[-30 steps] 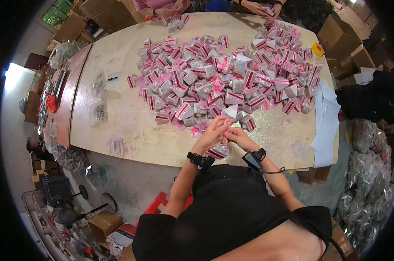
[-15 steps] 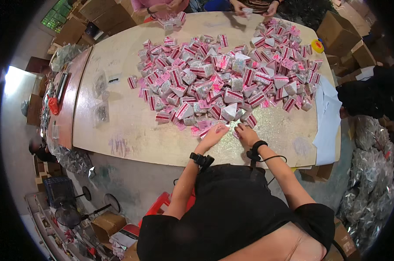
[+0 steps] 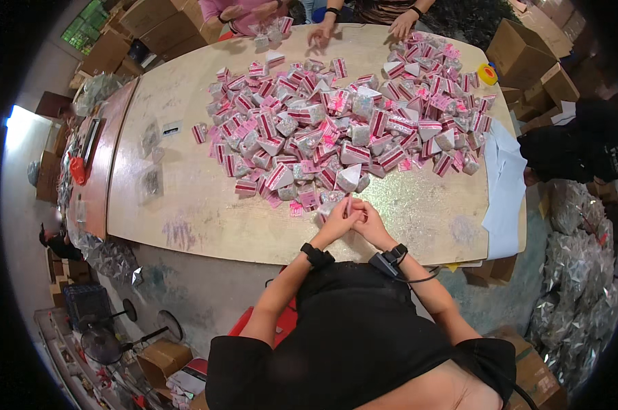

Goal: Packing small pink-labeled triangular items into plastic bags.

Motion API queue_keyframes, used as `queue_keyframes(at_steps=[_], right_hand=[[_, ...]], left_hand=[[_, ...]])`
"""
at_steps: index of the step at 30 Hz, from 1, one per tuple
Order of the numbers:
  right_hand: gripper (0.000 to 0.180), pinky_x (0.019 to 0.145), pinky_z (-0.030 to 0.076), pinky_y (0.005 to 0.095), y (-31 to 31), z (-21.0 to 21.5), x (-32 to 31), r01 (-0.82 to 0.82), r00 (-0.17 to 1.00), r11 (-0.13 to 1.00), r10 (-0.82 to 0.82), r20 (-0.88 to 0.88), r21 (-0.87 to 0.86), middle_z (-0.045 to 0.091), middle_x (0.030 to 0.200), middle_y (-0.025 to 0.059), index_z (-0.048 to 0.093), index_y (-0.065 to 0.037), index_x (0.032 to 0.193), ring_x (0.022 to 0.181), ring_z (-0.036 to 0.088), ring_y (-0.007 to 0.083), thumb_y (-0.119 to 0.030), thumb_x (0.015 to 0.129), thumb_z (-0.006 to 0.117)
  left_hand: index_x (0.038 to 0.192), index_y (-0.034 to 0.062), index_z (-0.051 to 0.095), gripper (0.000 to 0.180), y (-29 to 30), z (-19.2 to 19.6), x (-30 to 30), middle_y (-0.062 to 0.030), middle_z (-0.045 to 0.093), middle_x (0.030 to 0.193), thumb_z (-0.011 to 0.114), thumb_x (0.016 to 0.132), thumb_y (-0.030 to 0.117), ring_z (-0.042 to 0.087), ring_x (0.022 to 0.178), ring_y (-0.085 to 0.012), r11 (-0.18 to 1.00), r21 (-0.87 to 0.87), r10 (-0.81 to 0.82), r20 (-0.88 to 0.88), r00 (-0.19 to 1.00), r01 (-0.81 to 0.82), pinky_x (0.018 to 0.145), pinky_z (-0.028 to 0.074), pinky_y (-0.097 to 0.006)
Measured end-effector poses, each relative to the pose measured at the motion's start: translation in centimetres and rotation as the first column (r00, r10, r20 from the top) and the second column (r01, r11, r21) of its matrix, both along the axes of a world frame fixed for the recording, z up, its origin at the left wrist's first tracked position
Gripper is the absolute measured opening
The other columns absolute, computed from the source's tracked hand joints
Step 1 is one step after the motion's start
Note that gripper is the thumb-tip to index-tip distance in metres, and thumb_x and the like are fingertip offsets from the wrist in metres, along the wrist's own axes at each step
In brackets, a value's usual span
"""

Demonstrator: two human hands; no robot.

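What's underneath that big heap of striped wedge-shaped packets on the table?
The pale tabletop shows around the heap of striped wedge-shaped packets and presumably continues beneath. Upper packets cover lower ones; anything under the heap's middle is hidden.

Packets (image 3: 354, 153) atop the table (image 3: 193, 191)

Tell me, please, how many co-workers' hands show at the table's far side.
4, from left: first hand and second hand by the pink top; third hand and fourth hand by the dark top.
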State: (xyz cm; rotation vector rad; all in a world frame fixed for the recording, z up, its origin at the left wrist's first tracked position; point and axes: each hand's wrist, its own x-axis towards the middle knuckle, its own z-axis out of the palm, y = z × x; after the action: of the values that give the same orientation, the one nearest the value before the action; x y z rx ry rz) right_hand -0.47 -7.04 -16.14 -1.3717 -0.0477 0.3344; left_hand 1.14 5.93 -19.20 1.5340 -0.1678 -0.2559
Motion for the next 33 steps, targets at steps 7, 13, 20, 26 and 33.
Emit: queue_keyframes(at_steps=[7, 13, 20, 26, 33], right_hand=[[0.047, 0.078, 0.047, 0.0347, -1.6, -1.6, 2.7, -0.263, 0.919, 0.822, 0.373, 0.127, -0.506, 0.055, 0.111, 0.0090, 0.044, -0.006, 0.126, 0.090, 0.057, 0.0232, 0.003, 0.080, 0.047], [0.060, 0.079, 0.044, 0.0426, 0.2, -0.9, 9.6, 0.450, 0.580, 0.293, 0.622, 0.526, -0.844, 0.048, 0.118, 0.0114, 0.048, -0.017, 0.123, 0.106, 0.044, 0.0354, -0.001, 0.066, 0.060], [0.059, 0.091, 0.039, 0.0399, -0.3, 0.6, 7.3, 0.236, 0.748, 0.738, 0.277, 0.603, -0.633, 0.047, 0.104, 0.0145, 0.049, -0.008, 0.114, 0.102, 0.044, 0.0335, -0.010, 0.058, 0.068], [0.054, 0.096, 0.035, 0.0389, -1.8, 6.0, -1.5, 0.137, 0.799, 0.929, 0.102, 0.593, -0.344, 0.047, 0.108, 0.0119, 0.049, -0.006, 0.108, 0.109, 0.044, 0.0318, -0.002, 0.059, 0.071], [0.029, 0.098, 0.032, 0.0407, -3.6, 6.7, -3.3, 0.101, 0.790, 0.901, 0.186, 0.585, -0.423, 0.046, 0.110, 0.0111, 0.054, -0.007, 0.099, 0.113, 0.042, 0.0306, -0.003, 0.072, 0.063]], left_hand=[[0.099, 0.0021, 0.052, 0.014, 4.1, -2.0, -1.4, -0.0123, 0.047, 0.117, 0.043, 0.093, 0.010, 0.053, 0.085, -0.0172, 0.890, 0.456, -0.103, 0.250, 0.963, -0.024, 0.074, 0.047, -0.028], [0.097, 0.0006, 0.057, 0.024, 3.9, 1.4, -0.9, -0.0091, 0.060, 0.102, 0.037, 0.085, -0.004, 0.060, 0.093, -0.0177, 0.973, 0.229, 0.010, 0.142, 0.990, -0.043, 0.059, 0.050, -0.026], [0.099, 0.0004, 0.057, 0.026, 4.4, 3.6, -0.6, -0.0048, 0.064, 0.076, 0.047, 0.090, 0.023, 0.046, 0.048, -0.0068, 0.999, -0.036, -0.027, -0.428, 0.903, 0.013, 0.047, 0.040, -0.021], [0.098, 0.0080, 0.049, 0.034, 4.2, 4.4, -1.4, 0.0057, 0.041, 0.057, 0.037, 0.096, 0.040, 0.034, 0.043, -0.0027, 0.953, -0.304, -0.196, -0.607, 0.770, 0.002, 0.039, 0.026, -0.019], [0.098, 0.0056, 0.059, 0.025, 0.3, 9.0, -1.9, 0.0036, 0.053, 0.069, 0.056, 0.089, 0.029, 0.044, 0.054, -0.0030, 0.998, -0.062, -0.047, -0.367, 0.929, 0.026, 0.048, 0.034, -0.018]])
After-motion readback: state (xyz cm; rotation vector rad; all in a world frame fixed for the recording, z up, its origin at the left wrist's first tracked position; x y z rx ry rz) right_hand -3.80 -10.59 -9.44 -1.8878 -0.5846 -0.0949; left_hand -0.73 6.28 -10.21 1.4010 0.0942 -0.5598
